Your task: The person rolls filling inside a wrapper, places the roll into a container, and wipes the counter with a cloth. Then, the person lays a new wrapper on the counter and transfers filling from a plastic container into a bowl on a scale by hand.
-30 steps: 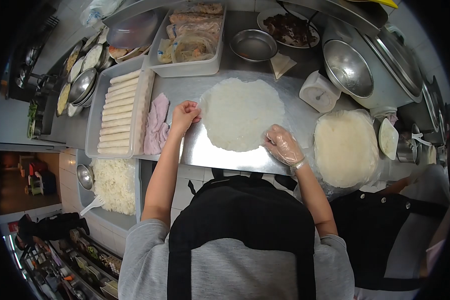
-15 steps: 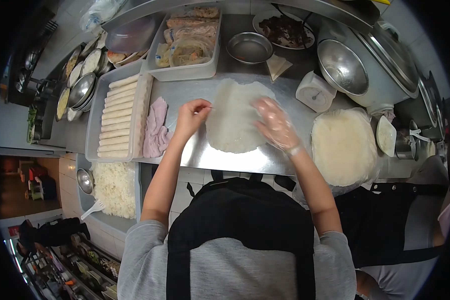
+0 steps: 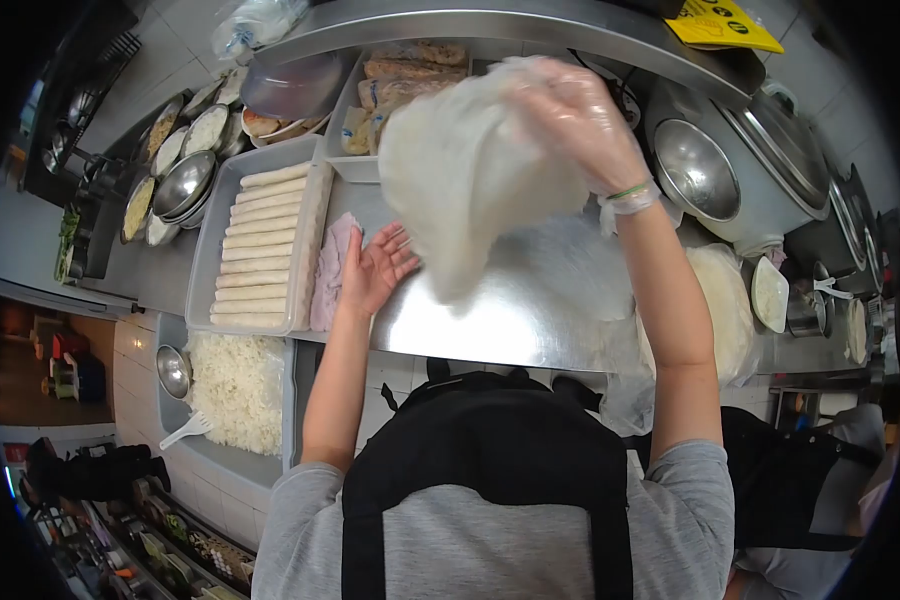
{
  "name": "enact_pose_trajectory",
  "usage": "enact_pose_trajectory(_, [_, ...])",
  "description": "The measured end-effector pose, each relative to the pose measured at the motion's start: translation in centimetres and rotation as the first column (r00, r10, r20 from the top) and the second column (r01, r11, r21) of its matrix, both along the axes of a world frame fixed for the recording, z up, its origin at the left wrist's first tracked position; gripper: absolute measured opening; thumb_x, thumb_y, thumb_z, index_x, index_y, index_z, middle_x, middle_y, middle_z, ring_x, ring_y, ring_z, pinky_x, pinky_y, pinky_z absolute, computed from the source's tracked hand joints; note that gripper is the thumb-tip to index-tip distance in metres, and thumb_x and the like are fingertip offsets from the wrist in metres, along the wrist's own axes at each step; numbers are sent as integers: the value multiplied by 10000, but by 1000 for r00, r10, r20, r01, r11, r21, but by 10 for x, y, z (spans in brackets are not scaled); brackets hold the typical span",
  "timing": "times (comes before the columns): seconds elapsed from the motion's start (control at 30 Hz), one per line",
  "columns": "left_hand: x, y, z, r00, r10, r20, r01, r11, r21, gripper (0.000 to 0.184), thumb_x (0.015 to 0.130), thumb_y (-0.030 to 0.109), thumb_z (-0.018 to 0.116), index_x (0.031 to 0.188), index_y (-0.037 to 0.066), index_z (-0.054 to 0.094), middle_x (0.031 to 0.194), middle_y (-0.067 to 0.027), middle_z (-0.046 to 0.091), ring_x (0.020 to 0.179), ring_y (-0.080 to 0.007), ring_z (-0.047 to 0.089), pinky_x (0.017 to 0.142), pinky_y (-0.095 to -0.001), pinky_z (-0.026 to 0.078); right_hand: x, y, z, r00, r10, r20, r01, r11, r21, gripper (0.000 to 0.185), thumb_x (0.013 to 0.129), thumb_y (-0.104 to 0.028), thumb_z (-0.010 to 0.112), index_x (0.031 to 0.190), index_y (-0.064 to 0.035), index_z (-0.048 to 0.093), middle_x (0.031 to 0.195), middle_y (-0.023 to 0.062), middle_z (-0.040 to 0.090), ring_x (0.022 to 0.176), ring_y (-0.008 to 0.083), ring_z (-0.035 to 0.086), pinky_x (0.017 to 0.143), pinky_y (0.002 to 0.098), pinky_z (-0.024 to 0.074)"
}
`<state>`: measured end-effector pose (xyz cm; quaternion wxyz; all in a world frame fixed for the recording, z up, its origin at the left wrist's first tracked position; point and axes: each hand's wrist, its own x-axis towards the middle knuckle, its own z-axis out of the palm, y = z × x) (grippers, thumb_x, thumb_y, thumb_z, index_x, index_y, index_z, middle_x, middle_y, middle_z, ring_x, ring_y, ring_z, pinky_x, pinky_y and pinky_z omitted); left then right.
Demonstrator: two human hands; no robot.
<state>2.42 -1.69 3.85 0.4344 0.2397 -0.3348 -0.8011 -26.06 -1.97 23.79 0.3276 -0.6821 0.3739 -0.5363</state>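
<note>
A thin white round sheet (image 3: 470, 160) hangs in the air over the steel counter (image 3: 470, 335), blurred and draped. My right hand (image 3: 580, 120), in a clear plastic glove, grips its upper right part. Bare and palm up, my left hand (image 3: 380, 268) has its fingers apart beside the sheet's left side, holding nothing. It is near a pink cloth (image 3: 332, 272). Left of the cloth, a plastic tub (image 3: 202, 290) holds several white rolls (image 3: 265, 238). A stack of white sheets (image 3: 720, 310) lies on the right, partly behind my right arm.
Below the tub is a bin of white shreds (image 3: 235, 395) with a white fork (image 3: 187, 428). Metal bowls (image 3: 185, 185) stand at the left, another bowl (image 3: 697, 170) at the right. A steel shelf (image 3: 450, 18) crosses the top. A co-worker's dark apron (image 3: 790, 480) shows at right.
The round sheet has come off the counter and up, lifted by my right hand. My left hand has opened and turned palm up. The whole view has shifted slightly.
</note>
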Motion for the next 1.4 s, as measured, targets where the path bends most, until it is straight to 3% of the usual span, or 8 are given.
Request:
enact_pose_trajectory(0.3, [-8, 9, -25, 969, -49, -244, 137, 923, 360, 737, 930, 607, 289, 1397, 39, 321, 1357, -174, 449, 1207, -302, 493, 970, -432, 432, -54, 40, -197, 761, -579, 292, 257, 683, 684, 218, 827, -85, 650, 998, 29, 581, 843, 47, 618, 748, 112, 576, 645, 272, 486])
enact_pose_trajectory(0.57, [-43, 1, -26, 861, 77, 502, -20, 993, -118, 611, 763, -107, 549, 1349, 12, 420, 1089, -134, 612, 806, -137, 634, 673, -229, 504, -63, 82, -243, 823, -560, 97, 355, 640, 681, 145, 835, -48, 598, 938, 43, 549, 820, 36, 603, 655, 93, 553, 560, 247, 463])
enact_pose_trajectory(0.77, [-40, -27, 41, 832, 55, 552, 89, 969, -229, 495, 755, -117, 524, 1232, 8, 565, 773, -13, 655, 665, -79, 588, 648, -178, 457, -55, 84, -174, 820, -540, 190, 294, 682, 670, 114, 877, -118, 566, 869, -10, 600, 699, -3, 595, 558, 88, 554, 468, 236, 460])
enact_pose_trajectory(0.9, [-37, -48, 34, 931, 151, 333, -93, 978, -186, 422, 820, -16, 562, 1241, -10, 536, 1050, -67, 613, 826, -64, 569, 671, -182, 454, -52, 85, -184, 768, -596, 236, 317, 673, 668, 95, 876, -121, 565, 851, -39, 605, 668, 1, 587, 505, 96, 560, 400, 235, 457])
enact_pose_trajectory(1.1, [-24, -35, -29, 776, 20, 630, -48, 998, 28, 497, 819, 172, 671, 1285, 118, 508, 1254, -90, 509, 1078, -201, 525, 847, -310, 469, -69, 80, -254, 841, -537, 65, 335, 610, 718, 81, 836, -77, 597, 900, -28, 597, 731, 6, 582, 548, 58, 524, 461, 209, 470])
enact_pose_trajectory(1.17, [-31, -27, -25, 403, 611, 681, 166, 683, -711, 537, 766, 146, 699, 1265, 83, 511, 1337, -152, 443, 1212, -311, 446, 967, -375, 409, -55, 78, -230, 871, -489, 34, 350, 669, 655, 92, 837, -64, 593, 917, -17, 597, 733, 1, 577, 565, 54, 521, 484, 210, 468])
enact_pose_trajectory(1.33, [-116, -15, 118, 723, 515, 461, 528, 19, -849, 570, 689, 121, 710, 1234, 124, 542, 1274, -125, 531, 1189, -296, 495, 991, -416, 393, -42, 62, -110, 949, -57, -309, 149, 948, 280, 154, 864, -47, 556, 992, -6, 631, 796, 31, 634, 711, 89, 591, 619, 225, 479])
enact_pose_trajectory(1.4, [-141, -29, 155, 705, 509, 493, 550, 46, -834, 487, 703, 141, 698, 1172, 93, 574, 1150, -130, 591, 1063, -296, 563, 915, -402, 443, -44, 68, -52, 976, -98, -195, 146, 958, 248, 189, 889, -106, 558, 1047, -25, 624, 860, 39, 643, 763, 109, 601, 663, 253, 489])
